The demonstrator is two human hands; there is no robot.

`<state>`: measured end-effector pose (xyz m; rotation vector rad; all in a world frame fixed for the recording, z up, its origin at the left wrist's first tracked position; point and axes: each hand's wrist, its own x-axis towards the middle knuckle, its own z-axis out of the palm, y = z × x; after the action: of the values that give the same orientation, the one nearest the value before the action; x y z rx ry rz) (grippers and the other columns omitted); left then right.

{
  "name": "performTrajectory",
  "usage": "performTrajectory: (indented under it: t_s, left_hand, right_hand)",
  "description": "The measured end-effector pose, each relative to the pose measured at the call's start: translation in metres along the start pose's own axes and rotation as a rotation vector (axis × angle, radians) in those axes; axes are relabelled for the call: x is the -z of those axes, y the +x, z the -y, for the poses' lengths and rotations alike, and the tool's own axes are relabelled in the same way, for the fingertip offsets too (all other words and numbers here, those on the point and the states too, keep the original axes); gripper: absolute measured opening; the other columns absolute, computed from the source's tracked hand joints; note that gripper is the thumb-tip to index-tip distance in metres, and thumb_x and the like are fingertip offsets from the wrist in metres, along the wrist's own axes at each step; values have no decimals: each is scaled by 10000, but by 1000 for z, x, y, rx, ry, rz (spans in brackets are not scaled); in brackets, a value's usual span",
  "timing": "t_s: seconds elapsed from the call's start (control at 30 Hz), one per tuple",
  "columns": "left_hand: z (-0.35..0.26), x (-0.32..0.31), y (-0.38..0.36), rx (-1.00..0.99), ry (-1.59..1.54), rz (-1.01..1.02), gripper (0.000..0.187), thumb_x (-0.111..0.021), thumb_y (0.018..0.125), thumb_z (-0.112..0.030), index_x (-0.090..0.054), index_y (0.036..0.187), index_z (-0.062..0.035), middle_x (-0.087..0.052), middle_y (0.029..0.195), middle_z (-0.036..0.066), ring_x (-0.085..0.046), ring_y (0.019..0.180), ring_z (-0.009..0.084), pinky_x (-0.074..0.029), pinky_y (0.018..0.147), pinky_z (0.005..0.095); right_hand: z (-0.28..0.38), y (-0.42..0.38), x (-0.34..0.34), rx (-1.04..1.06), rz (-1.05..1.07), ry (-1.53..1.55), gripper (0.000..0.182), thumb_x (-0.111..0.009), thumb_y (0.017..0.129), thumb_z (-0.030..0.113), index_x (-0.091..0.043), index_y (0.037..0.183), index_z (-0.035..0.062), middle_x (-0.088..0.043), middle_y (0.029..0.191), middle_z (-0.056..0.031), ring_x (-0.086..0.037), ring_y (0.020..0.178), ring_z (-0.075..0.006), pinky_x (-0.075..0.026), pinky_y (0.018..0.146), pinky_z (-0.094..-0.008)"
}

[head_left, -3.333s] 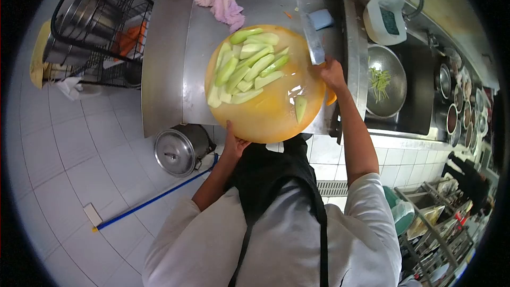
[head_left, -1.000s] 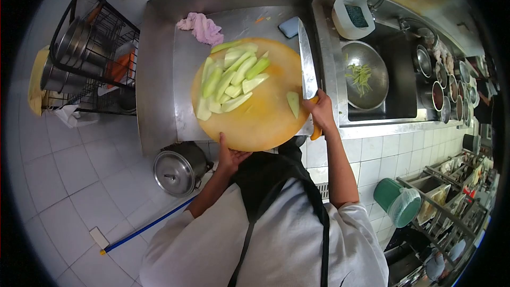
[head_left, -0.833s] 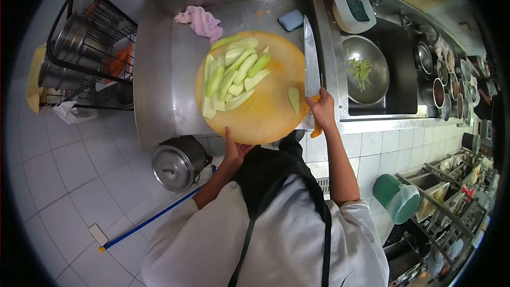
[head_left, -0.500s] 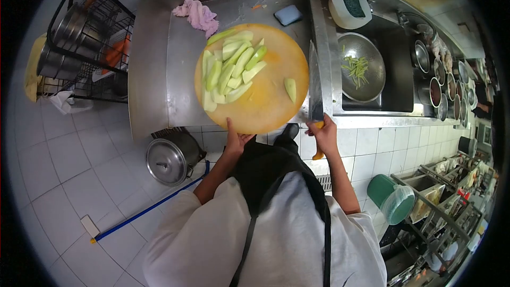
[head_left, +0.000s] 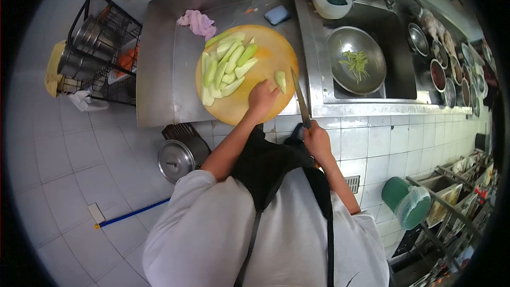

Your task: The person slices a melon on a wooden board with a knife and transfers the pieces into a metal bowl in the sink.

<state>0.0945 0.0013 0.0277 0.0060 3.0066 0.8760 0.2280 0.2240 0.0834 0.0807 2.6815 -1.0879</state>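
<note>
A round yellowish cutting board (head_left: 260, 111) lies on the steel counter. On its left half is a pile of pale green gourd wedges (head_left: 228, 66). A single wedge (head_left: 280, 81) lies apart on the right. My left hand (head_left: 263, 99) is over the board's near right part, fingers stretched towards this wedge and just short of it; it holds nothing that I can see. My right hand (head_left: 317, 141) is closed around the handle of a large knife (head_left: 301, 98), beyond the counter's front edge. The blade points away from me, its tip beside the wedge at the board's right edge.
A pink cloth (head_left: 197, 24) and a blue sponge (head_left: 277, 15) lie behind the board. In the sink at right, a metal bowl (head_left: 340, 74) contains green strips. A wire rack (head_left: 114, 48) with pots stands left; a lidded pot (head_left: 176, 160) sits on the floor.
My left hand has left the board's near edge and moved in over the board towards the lone wedge. The knife has swung left, its tip now at the board's right edge.
</note>
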Motion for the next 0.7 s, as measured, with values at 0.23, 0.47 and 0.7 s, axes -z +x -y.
performTrajectory:
  t_s: [0.23,0.47,0.7]
  left_hand:
    - [-33,-28,45,63,-15,2,479,-783,801,-239,-676,1223,-40,-680,1134,242,-662,1060,402,-533,907,480]
    - [10,-2,43,94,-152,134,361,-748,822,-236,-737,1136,-57,-736,963,197,-716,851,367,-558,793,467]
    - [22,-19,50,-27,-538,86,249,-719,926,-142,-743,1130,-1,-716,841,113,-704,642,169,-553,587,309]
  right_hand:
    - [-5,-14,-23,-69,-21,-43,249,-636,919,190,-559,999,-32,-678,824,-289,-675,795,-483,-537,726,-569]
    - [18,-22,-45,-25,-108,-35,205,-640,896,156,-562,956,-23,-657,726,-276,-673,732,-477,-540,686,-566]
    - [60,-14,-61,-82,-152,-92,188,-654,886,131,-559,945,-20,-673,747,-268,-684,723,-458,-549,681,-551]
